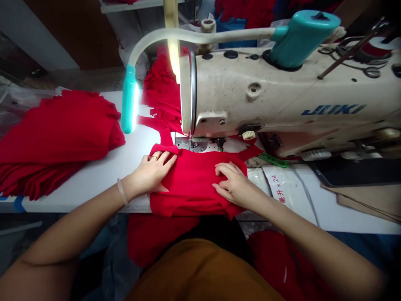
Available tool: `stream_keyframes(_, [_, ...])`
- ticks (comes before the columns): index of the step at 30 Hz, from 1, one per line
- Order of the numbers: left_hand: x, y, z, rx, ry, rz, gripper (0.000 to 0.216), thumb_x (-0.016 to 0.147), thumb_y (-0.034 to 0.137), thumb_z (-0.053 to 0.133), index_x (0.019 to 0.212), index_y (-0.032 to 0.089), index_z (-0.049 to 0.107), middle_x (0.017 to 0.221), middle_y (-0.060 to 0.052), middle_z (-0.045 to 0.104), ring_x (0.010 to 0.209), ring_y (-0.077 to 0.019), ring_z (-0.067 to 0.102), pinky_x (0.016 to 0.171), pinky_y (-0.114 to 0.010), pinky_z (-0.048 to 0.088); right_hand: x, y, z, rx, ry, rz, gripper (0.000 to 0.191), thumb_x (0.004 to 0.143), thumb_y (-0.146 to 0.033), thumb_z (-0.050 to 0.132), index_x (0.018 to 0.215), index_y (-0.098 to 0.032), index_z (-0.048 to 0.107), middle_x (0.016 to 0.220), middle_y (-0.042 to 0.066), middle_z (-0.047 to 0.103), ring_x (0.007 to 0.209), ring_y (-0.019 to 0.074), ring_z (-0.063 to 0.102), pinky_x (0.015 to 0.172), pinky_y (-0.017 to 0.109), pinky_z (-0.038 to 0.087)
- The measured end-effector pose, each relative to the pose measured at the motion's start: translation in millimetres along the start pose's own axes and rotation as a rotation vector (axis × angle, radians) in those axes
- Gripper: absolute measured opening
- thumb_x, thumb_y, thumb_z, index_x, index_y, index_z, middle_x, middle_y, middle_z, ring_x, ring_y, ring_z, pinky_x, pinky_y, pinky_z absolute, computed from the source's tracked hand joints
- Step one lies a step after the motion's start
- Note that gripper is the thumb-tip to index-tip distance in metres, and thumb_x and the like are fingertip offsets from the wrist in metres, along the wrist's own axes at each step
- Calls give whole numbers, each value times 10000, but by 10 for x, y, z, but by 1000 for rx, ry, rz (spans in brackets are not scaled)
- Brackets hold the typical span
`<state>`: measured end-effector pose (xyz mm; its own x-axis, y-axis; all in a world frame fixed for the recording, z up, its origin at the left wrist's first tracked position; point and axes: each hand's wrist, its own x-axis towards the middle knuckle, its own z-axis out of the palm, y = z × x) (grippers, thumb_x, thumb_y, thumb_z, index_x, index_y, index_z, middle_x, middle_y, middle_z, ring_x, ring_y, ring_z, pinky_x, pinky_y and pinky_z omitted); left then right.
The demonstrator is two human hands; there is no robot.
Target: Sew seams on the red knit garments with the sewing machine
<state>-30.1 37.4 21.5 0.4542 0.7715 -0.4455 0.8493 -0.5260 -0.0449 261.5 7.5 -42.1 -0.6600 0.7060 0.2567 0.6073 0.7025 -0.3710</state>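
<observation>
A piece of red fabric [197, 175] lies spread on the sewing machine bed, its far edge just in front of the presser foot [194, 144]. On its left part rests my left hand [155, 170], fingers stretched toward a folded edge and thumb apart. My right hand [230, 184] touches the right part, its fingers loosely bent and spread, with no fold pinched between them that I can see. The sewing machine [266, 92] stands right behind the fabric. A narrow red strip [164, 136] runs back on the left of the needle area.
A tall stack of red fabric [59, 129] fills the table's left side. More red cloth [163, 88] is heaped behind the machine head. A lit teal lamp [128, 100] hangs left of it. Green snips [274, 159] and a dark phone-like slab [354, 171] lie on the right.
</observation>
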Motion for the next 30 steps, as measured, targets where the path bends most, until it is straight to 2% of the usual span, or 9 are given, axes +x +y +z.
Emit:
stream_keyframes(7, [61, -70, -86, -12, -63, 20, 1094, 729, 443, 823, 1590, 170, 206, 1625, -243, 212, 1441, -446, 296, 1112, -596, 308, -37, -216, -34, -143, 79, -95, 167, 959, -226, 555, 877, -154, 682, 1183, 134, 652, 1169, 284, 584, 962, 455, 524])
stream_keyframes(11, [65, -159, -94, -33, -117, 14, 1151, 684, 407, 858, 1598, 211, 187, 1640, -242, 170, 1478, -458, 231, 1130, -671, 227, -113, -300, -50, -122, 43, -78, 211, 978, -264, 539, 861, -162, 682, 1174, 128, 674, 1174, 278, 609, 1015, 480, 511])
stream_keyframes(17, [20, 53, -82, -236, 7, 28, 844, 894, 514, 591, 1587, 188, 235, 1647, -201, 194, 1501, -431, 211, 1158, -641, 230, -171, -404, 18, -51, 84, -48, 200, 978, -285, 549, 950, -161, 703, 1143, 134, 691, 1155, 270, 623, 976, 456, 544])
stream_keyframes(20, [93, 133, -38, -218, -41, -9, 887, 845, 440, 646, 1591, 192, 236, 1667, -199, 93, 1499, -508, 116, 1137, -720, 157, -152, -347, 47, -55, 75, -39, 234, 989, -264, 521, 881, -155, 698, 1111, 139, 692, 1131, 262, 642, 982, 446, 552])
stream_keyframes(23, [45, 71, -41, -262, -25, -10, 872, 838, 409, 661, 1582, 191, 262, 1667, -195, 95, 1510, -490, 91, 1147, -729, 101, -159, -400, -66, -49, 117, -37, 217, 976, -236, 537, 844, -146, 684, 1155, 156, 684, 1196, 284, 618, 1038, 473, 526])
stream_keyframes(25, [-139, 24, -64, -384, 111, 36, 811, 876, 446, 634, 1569, 190, 299, 1663, -180, 144, 1523, -438, 128, 1183, -677, 136, -217, -562, -157, 26, 172, -27, 165, 960, -235, 567, 875, -152, 682, 1193, 160, 677, 1221, 289, 601, 1049, 480, 514])
stream_keyframes(27, [-409, 49, -50, -595, 243, 174, 694, 923, 472, 594, 1529, 205, 386, 1623, -144, 299, 1503, -343, 277, 1218, -524, 259, -321, -762, -129, 234, 105, -15, 148, 964, -249, 567, 917, -171, 683, 1139, 133, 701, 1123, 236, 649, 984, 395, 549])
stream_keyframes(29, [-665, 176, 83, -826, 154, 401, 521, 969, 440, 554, 1442, 225, 514, 1477, -100, 531, 1370, -237, 503, 1147, -333, 416, -440, -900, 116, 465, -94, 2, 201, 993, -273, 526, 906, -191, 688, 950, 65, 734, 868, 146, 696, 803, 246, 573])
stream_keyframes(30, [-757, 274, 215, -899, 1, 515, 450, 992, 405, 528, 1405, 227, 554, 1392, -85, 611, 1278, -200, 587, 1087, -273, 469, -493, -924, 321, 500, -189, 32, 245, 1007, -291, 505, 881, -203, 695, 864, 32, 734, 761, 120, 690, 719, 202, 559])
